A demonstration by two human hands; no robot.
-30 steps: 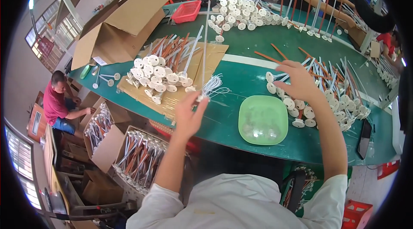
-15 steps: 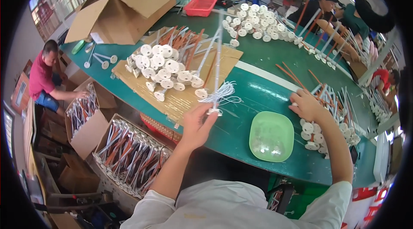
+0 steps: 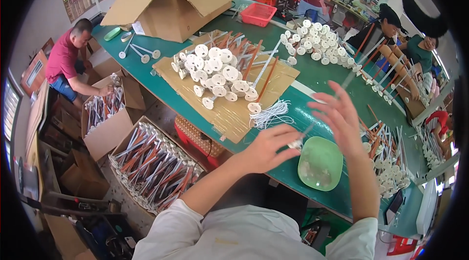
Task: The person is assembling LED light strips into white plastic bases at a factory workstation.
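Note:
My left hand (image 3: 266, 151) pinches the white disc end (image 3: 295, 144) of a thin rod, just left of a light green plastic bowl (image 3: 320, 182). The rod's pale shaft slants up and right past my right hand (image 3: 341, 119) and is smeared by motion. The right hand is raised beyond the bowl with its fingers spread; any contact with the rod is unclear. A bundle of white cord (image 3: 272, 114) lies beyond my left hand. To its left, disc-ended rods (image 3: 215, 72) are heaped on a cardboard sheet (image 3: 229, 123).
More disc-ended rods lie at the right (image 3: 388, 172) and far side (image 3: 317, 40). A large carton (image 3: 195, 8) and red basket (image 3: 259, 14) stand at the back. Filled boxes (image 3: 154, 167) stand on the left floor. A person (image 3: 68, 64) reaches into one; others work opposite.
The left hand has moved right, tilting the rod from upright to a rightward slant. The right hand has left the right-hand pile and risen beside the rod. The view has shifted.

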